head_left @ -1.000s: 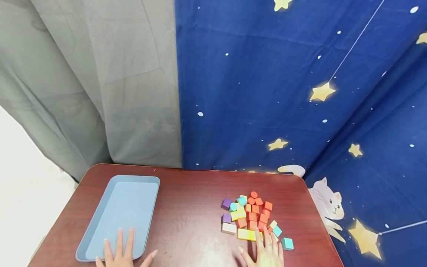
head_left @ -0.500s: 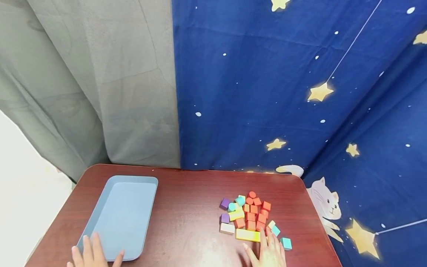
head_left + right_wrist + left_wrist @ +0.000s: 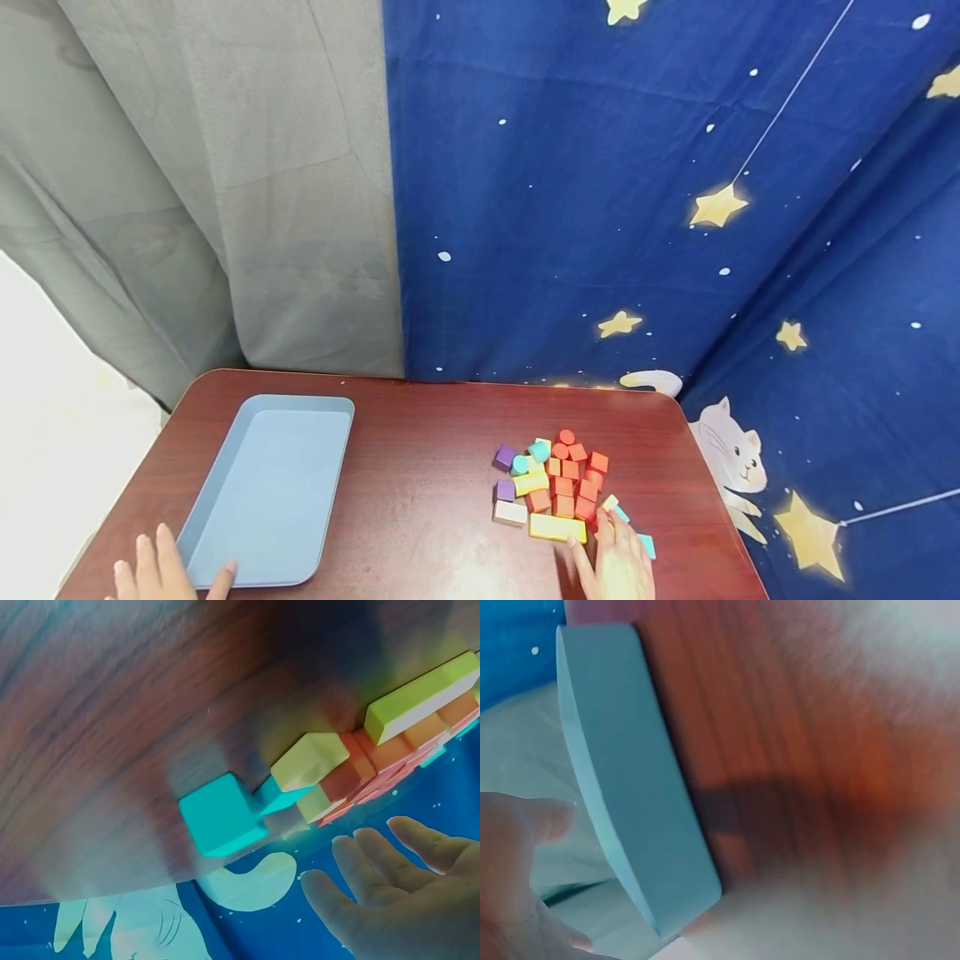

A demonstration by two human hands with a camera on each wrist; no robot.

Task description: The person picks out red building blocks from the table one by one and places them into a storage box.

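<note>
On the left, my left hand [image 3: 161,571] spreads its fingers at the near left corner of a light blue tray [image 3: 270,483]. In the left wrist view its thumb [image 3: 551,819] shows beside the tray's side wall [image 3: 630,772], gripping nothing. My right hand [image 3: 621,560] hovers at the near side of a cluster of coloured blocks, its fingers relaxed and apart. Its thumb tip is close to the long yellow block [image 3: 557,528]. Several red blocks [image 3: 564,487] lie beyond its fingertips. A teal cube [image 3: 221,814] is partly hidden behind this hand in the head view.
Purple cubes [image 3: 504,490], a white block [image 3: 510,512] and teal cylinders [image 3: 520,464] lie on the cluster's left side. All stand on a dark red-brown table [image 3: 420,467]. A grey curtain [image 3: 315,208] and a blue starry curtain [image 3: 525,208] hang behind its far edge.
My left hand has drawn back from over the tray, towards the left and the near edge. My right hand has shifted slightly right, covering more of the teal cube. The blocks look unmoved.
</note>
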